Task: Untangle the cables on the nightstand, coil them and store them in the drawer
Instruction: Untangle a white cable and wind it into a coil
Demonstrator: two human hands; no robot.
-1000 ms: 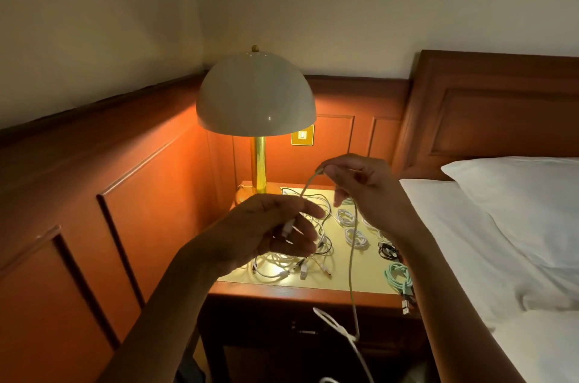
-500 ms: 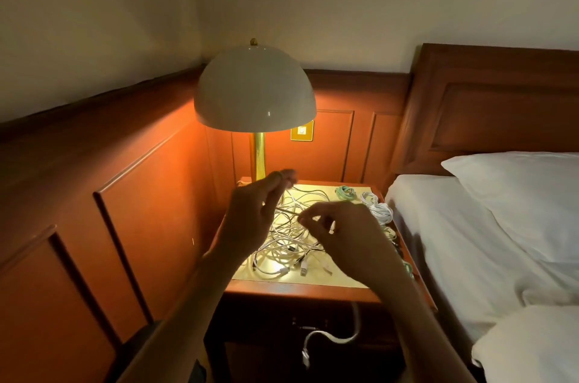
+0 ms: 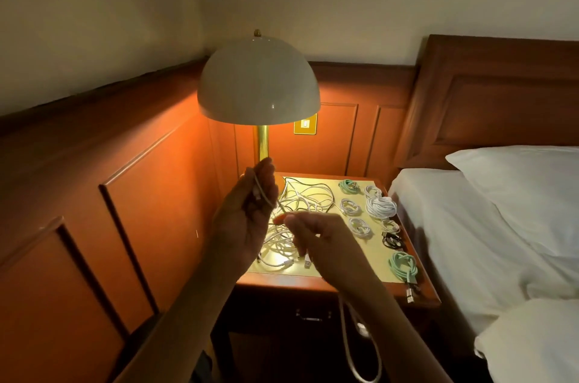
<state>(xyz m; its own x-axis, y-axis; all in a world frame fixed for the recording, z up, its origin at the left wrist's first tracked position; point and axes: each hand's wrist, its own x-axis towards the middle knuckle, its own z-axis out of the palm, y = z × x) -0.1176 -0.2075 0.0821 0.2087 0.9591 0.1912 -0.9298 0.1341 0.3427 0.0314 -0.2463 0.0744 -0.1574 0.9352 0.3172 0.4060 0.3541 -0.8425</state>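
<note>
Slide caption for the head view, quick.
Left hand and right hand hold a white cable over the tangle on the nightstand; coiled cables lie alongside.

Bare left hand (image 3: 247,216) and right hand (image 3: 326,245), forearms uncovered.

Both hands up over lamplit surface (image 3: 376,271), one white cable (image 3: 261,193) between them.
Left hand (image 3: 247,213) raised by lamp (image 3: 258,82) stem, fingers curled round white cable, plug end against palm. Right hand (image 3: 316,241) lower and blurred, thumb and forefinger pinched on thin strand; slack of what looks like the same cable hanging in a loop below that wrist, in front of drawer handle (image 3: 313,315). Loose white tangle (image 3: 300,204) on left half of surface. Separate coils along right half: mint coil (image 3: 348,186) at back, large white coil (image 3: 381,207), black coil (image 3: 391,240), second mint coil (image 3: 402,266) at front edge. Bed (image 3: 470,241) just beside, to the right.
</note>
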